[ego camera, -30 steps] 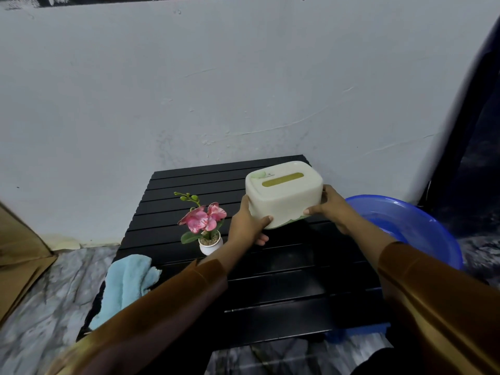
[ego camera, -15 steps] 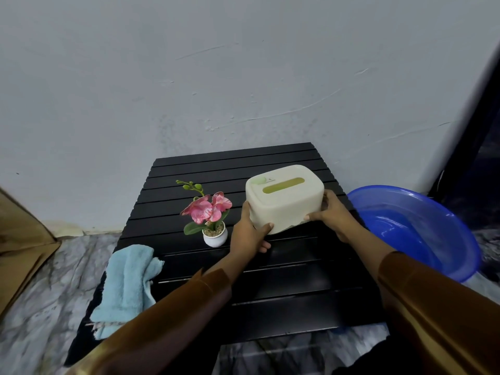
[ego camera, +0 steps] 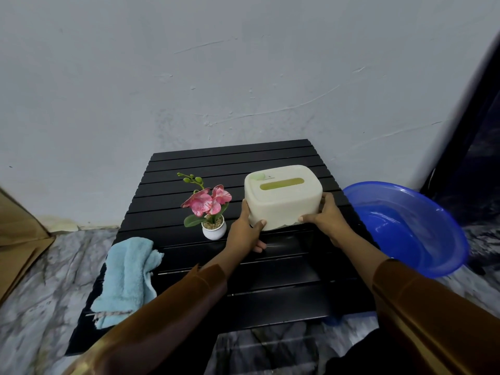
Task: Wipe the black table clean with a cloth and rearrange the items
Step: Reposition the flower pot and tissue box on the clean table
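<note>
Both hands are gripping the cream tissue box point(ego camera: 282, 196) from its sides, left hand point(ego camera: 244, 234) and right hand point(ego camera: 328, 219) pressing on opposite ends, over the right-back part of the black bench point(ego camera: 230, 269). Flower pot point(ego camera: 213, 230) is sitting just left of the left hand. Blue cloth point(ego camera: 127, 277) is lying at the front-left edge. Blue basin point(ego camera: 414, 226) is sitting beside the right edge. Front slats are lying bare.
</note>
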A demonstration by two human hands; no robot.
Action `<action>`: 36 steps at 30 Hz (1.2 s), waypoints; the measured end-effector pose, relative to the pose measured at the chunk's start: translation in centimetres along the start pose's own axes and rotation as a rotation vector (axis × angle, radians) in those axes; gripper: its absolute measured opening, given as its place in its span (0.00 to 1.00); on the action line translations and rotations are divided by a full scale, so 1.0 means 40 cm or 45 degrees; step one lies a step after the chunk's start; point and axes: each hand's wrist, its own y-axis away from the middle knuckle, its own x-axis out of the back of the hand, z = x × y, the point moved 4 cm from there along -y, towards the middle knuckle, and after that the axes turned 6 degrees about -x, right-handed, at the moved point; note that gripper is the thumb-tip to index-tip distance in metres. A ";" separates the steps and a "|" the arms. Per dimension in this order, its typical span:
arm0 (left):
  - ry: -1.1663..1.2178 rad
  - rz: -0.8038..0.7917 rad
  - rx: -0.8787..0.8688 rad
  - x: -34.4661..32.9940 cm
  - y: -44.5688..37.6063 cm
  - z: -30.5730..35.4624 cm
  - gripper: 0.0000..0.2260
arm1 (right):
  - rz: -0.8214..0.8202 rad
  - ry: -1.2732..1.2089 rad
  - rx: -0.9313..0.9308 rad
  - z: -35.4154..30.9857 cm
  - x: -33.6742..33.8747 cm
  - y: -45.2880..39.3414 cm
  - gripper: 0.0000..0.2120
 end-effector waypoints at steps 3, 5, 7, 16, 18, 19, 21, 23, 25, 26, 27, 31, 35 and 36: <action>0.005 -0.025 -0.005 0.008 0.000 0.000 0.34 | 0.040 -0.008 -0.006 0.010 -0.005 0.007 0.35; 0.007 -0.040 -0.019 0.015 0.002 0.001 0.33 | 0.067 -0.005 -0.009 0.017 -0.008 0.013 0.35; 0.001 -0.052 -0.022 0.019 0.002 -0.002 0.33 | 0.094 -0.009 -0.012 0.024 -0.012 0.018 0.35; -0.020 -0.072 -0.023 0.025 0.006 -0.013 0.33 | 0.125 0.000 -0.007 0.038 -0.018 0.031 0.35; -0.014 -0.069 -0.010 0.024 0.009 -0.013 0.33 | 0.111 -0.007 -0.007 0.037 -0.018 0.029 0.35; -0.017 -0.068 -0.007 0.023 0.009 -0.015 0.33 | 0.110 -0.008 -0.010 0.038 -0.019 0.028 0.35; -0.030 -0.070 -0.006 0.024 0.008 -0.017 0.34 | 0.117 -0.014 -0.009 0.040 -0.020 0.025 0.35; -0.046 -0.073 -0.009 0.027 0.006 -0.019 0.33 | 0.125 -0.015 -0.005 0.041 -0.021 0.027 0.35; -0.046 -0.071 -0.019 0.028 0.010 -0.014 0.33 | 0.129 -0.013 0.000 0.041 -0.022 0.026 0.36; -0.052 -0.071 -0.014 0.026 0.012 -0.015 0.33 | 0.123 -0.011 -0.006 0.042 -0.023 0.026 0.36; -0.050 -0.069 -0.014 0.025 0.013 -0.013 0.33 | 0.123 -0.008 -0.007 0.043 -0.022 0.025 0.36; -0.061 -0.067 -0.004 0.027 0.009 -0.015 0.33 | 0.110 -0.008 -0.016 0.040 -0.020 0.027 0.36; -0.124 -0.045 0.012 0.030 0.022 -0.005 0.34 | 0.054 -0.054 -0.015 0.031 -0.020 0.043 0.40; -0.132 -0.008 0.016 0.036 0.030 0.004 0.34 | 0.051 -0.077 -0.014 0.023 -0.019 0.060 0.42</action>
